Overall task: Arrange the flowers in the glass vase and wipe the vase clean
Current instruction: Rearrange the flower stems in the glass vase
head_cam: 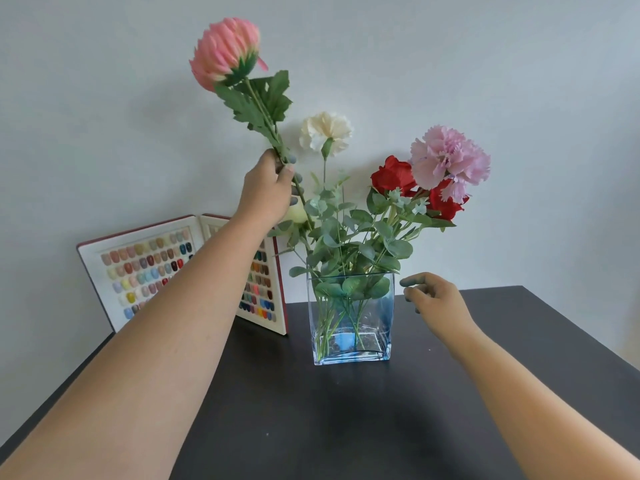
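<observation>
Vase [350, 337]: mid-table, stems inside
Left hand [268, 188]: pinching pink flower [225, 51] stem
Right hand [434, 299]: spread, just beside rim

1. Two bare forearms are showing in the head view, with no sleeve cloth covering either of them.
2. The left hand [268, 188] is showing grey-blue polish on its nails, clearest on the fingertips [292, 159].
3. The right hand [438, 299] is wearing the same grey-blue polish, though its fingers are appearing blurred.
4. Both wrists and all visible fingers are showing bare, without bands.
</observation>
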